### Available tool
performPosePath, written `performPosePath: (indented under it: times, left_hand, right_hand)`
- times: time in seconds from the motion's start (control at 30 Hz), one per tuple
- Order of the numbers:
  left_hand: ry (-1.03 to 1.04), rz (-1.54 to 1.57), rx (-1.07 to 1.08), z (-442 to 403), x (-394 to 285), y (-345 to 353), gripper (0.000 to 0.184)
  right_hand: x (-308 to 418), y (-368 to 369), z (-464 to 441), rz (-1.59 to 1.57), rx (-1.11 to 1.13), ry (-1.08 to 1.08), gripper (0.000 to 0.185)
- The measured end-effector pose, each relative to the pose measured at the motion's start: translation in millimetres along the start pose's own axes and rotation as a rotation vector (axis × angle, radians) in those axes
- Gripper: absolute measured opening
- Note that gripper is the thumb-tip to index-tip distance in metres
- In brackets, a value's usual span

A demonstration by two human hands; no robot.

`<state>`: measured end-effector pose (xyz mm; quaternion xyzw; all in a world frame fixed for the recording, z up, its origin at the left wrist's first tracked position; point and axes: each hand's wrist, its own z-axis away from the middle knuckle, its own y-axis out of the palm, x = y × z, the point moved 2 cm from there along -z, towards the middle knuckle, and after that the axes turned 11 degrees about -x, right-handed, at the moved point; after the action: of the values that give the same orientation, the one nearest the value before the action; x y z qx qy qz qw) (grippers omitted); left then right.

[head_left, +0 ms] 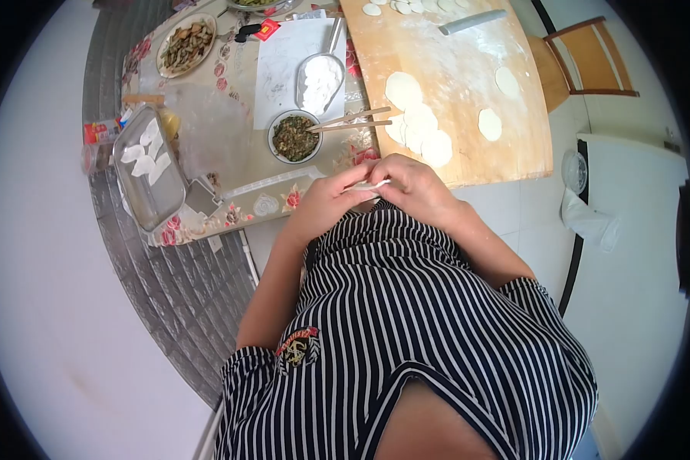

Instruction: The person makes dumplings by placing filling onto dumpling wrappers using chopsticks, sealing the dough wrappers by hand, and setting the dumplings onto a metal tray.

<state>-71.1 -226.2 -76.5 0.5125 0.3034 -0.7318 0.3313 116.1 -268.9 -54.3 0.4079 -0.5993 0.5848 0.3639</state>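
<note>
Close to my body, at the table's near edge, both hands pinch a white dumpling (371,186). My left hand (331,202) grips its left side and my right hand (415,190) its right; the fingers cover much of it, and any filling inside is hidden. Just beyond them stands a bowl of chopped filling (294,138), with chopsticks (360,125) resting across its rim toward the board. Round dough wrappers (419,126) lie overlapping on the wooden board (468,165). At the left, a metal tray (175,195) holds several white dumplings (147,157).
A metal scoop of flour (320,83) lies on white paper. Farther back are a plate of cooked food (186,46), a red packet (267,30) and a grey rolling pin (473,21). A wooden chair (594,57) stands right of the board, and a plastic bag (590,218) hangs nearby.
</note>
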Motion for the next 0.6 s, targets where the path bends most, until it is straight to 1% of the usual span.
performPosePath:
  times: [0.03, 0.07, 0.1, 0.13, 0.17, 0.2, 0.23, 0.27, 0.3, 0.33, 0.37, 0.43, 0.5, 0.57, 0.6]
  left_hand:
    - [-0.116, 0.116, 0.021, 1.9, 11.5, -2.8, 0.051]
    - [-0.182, 0.243, -0.064, 7.7, 19.6, -5.0, 0.038]
    - [-0.179, 0.253, -0.077, 14.4, 23.5, -6.4, 0.038]
    - [-0.289, 0.489, -0.22, 21.7, 28.3, -9.8, 0.036]
    - [-0.398, 0.726, -0.361, 29.6, 33.6, -13.2, 0.034]
    - [-0.47, 0.848, -0.446, 37.6, 39.2, -18.2, 0.034]
    - [-0.467, 0.86, -0.459, 44.3, 45.0, -24.1, 0.034]
    - [-0.425, 0.977, -0.424, 51.6, 51.3, -29.2, 0.037]
    - [-0.38, 1.09, -0.387, 58.5, 59.0, -33.4, 0.04]
    - [-0.358, 1.127, -0.403, 63.3, 68.6, -35.5, 0.042]
    - [-0.352, 1.131, -0.415, 68.9, 77.7, -37.4, 0.042]
    - [-0.371, 1.299, -0.481, 78.6, 81.3, -39.3, 0.039]
    - [-0.328, 1.363, -0.489, 84.3, 83.6, -41.9, 0.036]
    - [-0.325, 1.452, -0.582, 88.8, 88.0, -45.1, 0.039]
    - [-0.321, 1.462, -0.593, 90.0, 90.0, -46.6, 0.039]
  right_hand:
    - [-2.9, 4.4, -0.2, -0.093, 0.007, 0.162, 0.013]
    - [-16.6, 8.2, -1.3, -0.088, 0.022, 0.159, 0.013]
    - [-44.7, 12.4, -3.7, -0.261, -0.009, 0.376, 0.022]
    - [-66.6, 16.2, -7.9, -0.43, -0.042, 0.594, 0.031]
    - [-75.4, 20.7, -14.2, -0.423, -0.03, 0.591, 0.031]
    - [-80.9, 25.2, -22.3, -0.362, -0.091, 0.521, 0.044]
    - [-82.9, 29.0, -32.1, -0.301, -0.149, 0.449, 0.056]
    - [-83.9, 35.6, -43.3, -0.297, -0.131, 0.448, 0.056]
    - [-81.2, 43.8, -56.3, -0.353, -0.113, 0.398, 0.055]
    - [-78.0, 49.6, -68.1, -0.411, -0.098, 0.346, 0.054]
    - [-76.0, 52.1, -79.6, -0.412, -0.085, 0.342, 0.054]
    - [-66.9, 54.3, -97.5, -0.114, 0.015, 0.407, 0.04]
    - [-56.5, 51.8, -103.8, -0.084, 0.0, 0.395, 0.037]
    - [-53.4, 43.1, -104.5, -0.218, -0.033, 0.352, 0.037]
    - [-39.2, 34.9, -101.8, -0.254, -0.073, 0.368, 0.034]
